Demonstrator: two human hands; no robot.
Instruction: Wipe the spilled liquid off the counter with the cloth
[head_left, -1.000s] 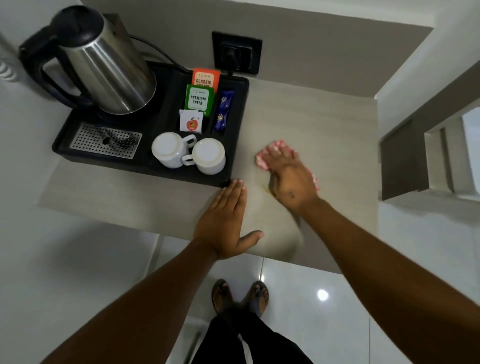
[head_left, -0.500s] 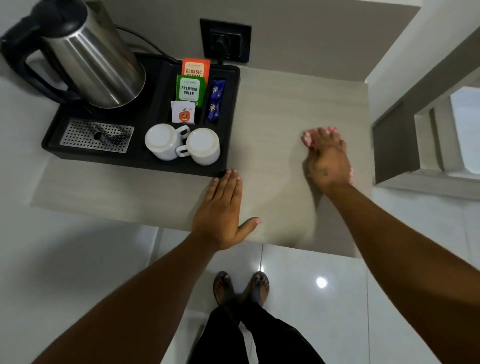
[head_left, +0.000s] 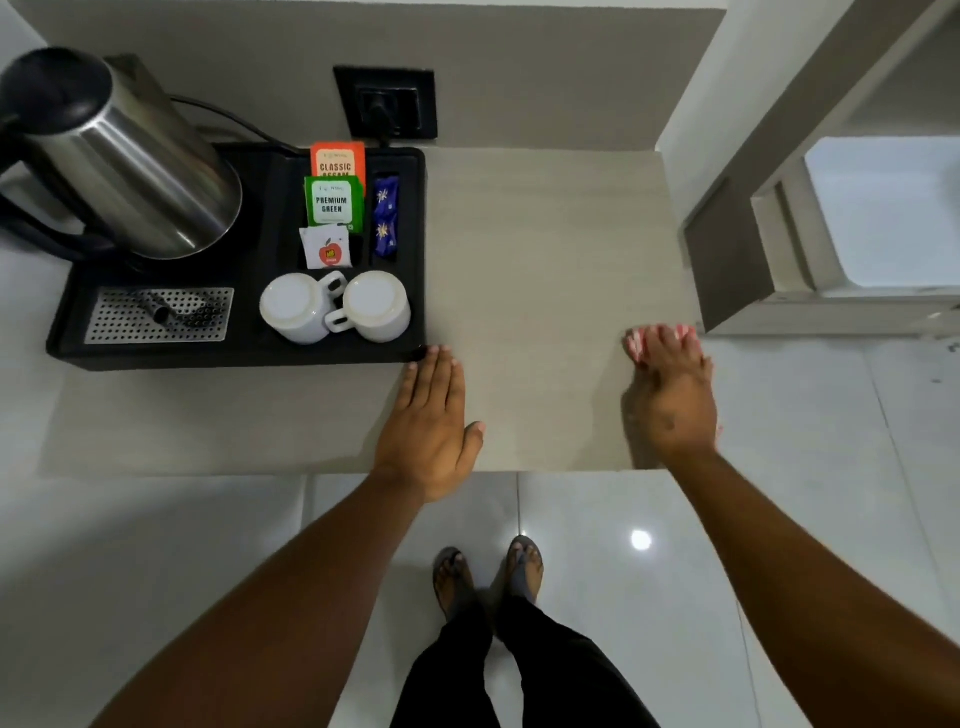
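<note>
The cloth (head_left: 640, 344), pink and white, lies at the right edge of the counter (head_left: 540, 249), right of frame centre, almost wholly covered by the right hand (head_left: 672, 400); only a strip shows past the fingertips, with a sliver at the wrist side. Its long axis appears to run with the hand, pointing toward the top of the frame, though most of it is hidden. The right hand presses flat on the cloth, fingers extended and close together, not clenched. The left hand (head_left: 431, 421) rests palm down on the counter at frame centre, fingers straight, grasping nothing, its tips touching the front corner of the black tray (head_left: 239, 356). On the tray: a steel kettle (head_left: 130, 156) upper left, two upturned white cups (head_left: 335, 306), and sachets reading "CLASSIC" (head_left: 337, 161) and "PREMIUM GREEN" (head_left: 331, 203). Any liquid on the counter cannot be made out.
</note>
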